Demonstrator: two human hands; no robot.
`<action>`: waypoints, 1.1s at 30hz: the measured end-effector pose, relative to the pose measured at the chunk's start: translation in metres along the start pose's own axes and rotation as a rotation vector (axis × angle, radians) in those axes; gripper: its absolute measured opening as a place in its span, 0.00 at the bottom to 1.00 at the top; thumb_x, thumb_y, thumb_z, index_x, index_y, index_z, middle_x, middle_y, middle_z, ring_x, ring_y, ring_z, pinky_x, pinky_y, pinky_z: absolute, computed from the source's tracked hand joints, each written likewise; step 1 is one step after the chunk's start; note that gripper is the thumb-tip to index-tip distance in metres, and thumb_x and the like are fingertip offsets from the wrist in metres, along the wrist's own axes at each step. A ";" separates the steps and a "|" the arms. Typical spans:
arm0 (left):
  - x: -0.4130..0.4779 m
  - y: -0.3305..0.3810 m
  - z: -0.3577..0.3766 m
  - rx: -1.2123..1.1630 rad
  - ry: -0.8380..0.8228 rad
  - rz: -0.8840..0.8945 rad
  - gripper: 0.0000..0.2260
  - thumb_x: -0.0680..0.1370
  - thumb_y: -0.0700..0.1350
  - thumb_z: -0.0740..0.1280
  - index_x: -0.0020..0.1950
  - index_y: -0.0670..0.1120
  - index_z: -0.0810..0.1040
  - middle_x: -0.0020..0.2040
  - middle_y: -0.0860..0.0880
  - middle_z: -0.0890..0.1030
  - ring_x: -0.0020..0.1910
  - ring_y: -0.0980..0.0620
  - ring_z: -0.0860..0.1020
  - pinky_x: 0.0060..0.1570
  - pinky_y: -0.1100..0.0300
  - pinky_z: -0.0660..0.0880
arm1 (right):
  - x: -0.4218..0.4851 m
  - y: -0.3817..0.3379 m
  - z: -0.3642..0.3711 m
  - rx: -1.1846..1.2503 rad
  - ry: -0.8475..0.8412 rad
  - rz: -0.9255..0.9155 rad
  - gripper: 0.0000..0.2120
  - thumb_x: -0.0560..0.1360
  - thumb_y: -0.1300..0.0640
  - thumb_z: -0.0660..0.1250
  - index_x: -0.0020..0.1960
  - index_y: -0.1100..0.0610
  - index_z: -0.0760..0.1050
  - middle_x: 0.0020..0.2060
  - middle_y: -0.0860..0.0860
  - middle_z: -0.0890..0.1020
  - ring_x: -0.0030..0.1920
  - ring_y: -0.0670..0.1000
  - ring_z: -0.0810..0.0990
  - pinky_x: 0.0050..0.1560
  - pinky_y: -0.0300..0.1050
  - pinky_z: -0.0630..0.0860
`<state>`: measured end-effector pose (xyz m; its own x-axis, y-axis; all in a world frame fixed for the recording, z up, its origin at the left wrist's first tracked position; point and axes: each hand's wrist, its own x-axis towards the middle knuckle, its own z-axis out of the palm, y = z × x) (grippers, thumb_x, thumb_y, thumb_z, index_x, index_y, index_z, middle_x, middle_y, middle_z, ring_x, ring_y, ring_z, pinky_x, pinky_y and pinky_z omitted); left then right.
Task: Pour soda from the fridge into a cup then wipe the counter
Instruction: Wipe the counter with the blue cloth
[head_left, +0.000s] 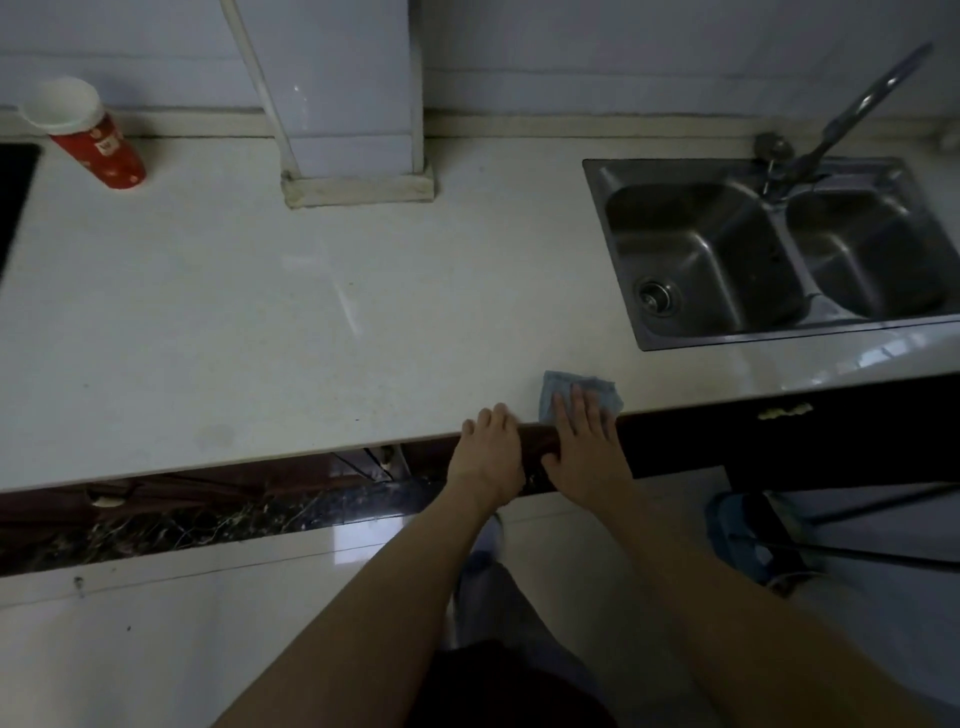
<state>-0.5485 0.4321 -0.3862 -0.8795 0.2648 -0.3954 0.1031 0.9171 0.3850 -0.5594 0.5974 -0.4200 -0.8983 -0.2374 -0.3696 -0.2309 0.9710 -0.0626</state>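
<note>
Hands sit at the near edge of our pale stone counter (260, 312). Our right hand (587, 441) lies flat with its fingers spread, pressing a small crumpled blue cloth (579, 395) onto the counter, not clenched around it. Our left hand (491, 452) rests just beside it, fingers loosely curled over the edge, holding nothing. Red-and-white paper cup (85, 132) stands far left by the wall. Steel double sink (779, 249) sits right of the cloth.
</note>
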 end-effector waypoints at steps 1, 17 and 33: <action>0.006 0.007 -0.001 0.001 -0.009 0.005 0.21 0.76 0.44 0.63 0.68 0.41 0.68 0.66 0.42 0.68 0.63 0.43 0.68 0.65 0.48 0.67 | 0.002 0.007 -0.001 0.001 0.007 0.001 0.38 0.74 0.42 0.45 0.78 0.60 0.48 0.77 0.63 0.50 0.77 0.62 0.50 0.76 0.61 0.48; 0.178 0.058 -0.055 -0.073 0.022 -0.199 0.28 0.81 0.54 0.58 0.74 0.37 0.60 0.74 0.40 0.61 0.71 0.42 0.62 0.72 0.44 0.61 | 0.159 0.104 -0.064 -0.013 0.005 -0.069 0.36 0.75 0.43 0.45 0.79 0.59 0.42 0.78 0.61 0.42 0.78 0.60 0.40 0.76 0.58 0.40; 0.258 0.024 -0.103 -0.048 -0.013 -0.328 0.27 0.82 0.42 0.53 0.79 0.37 0.47 0.80 0.39 0.45 0.79 0.39 0.44 0.77 0.43 0.47 | 0.398 0.115 -0.153 -0.059 -0.020 -0.233 0.36 0.80 0.41 0.50 0.79 0.56 0.39 0.78 0.59 0.38 0.78 0.58 0.37 0.77 0.58 0.40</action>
<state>-0.8209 0.4921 -0.3930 -0.8560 -0.0386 -0.5155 -0.2073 0.9392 0.2738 -1.0007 0.6102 -0.4323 -0.8109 -0.4537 -0.3695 -0.4530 0.8865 -0.0943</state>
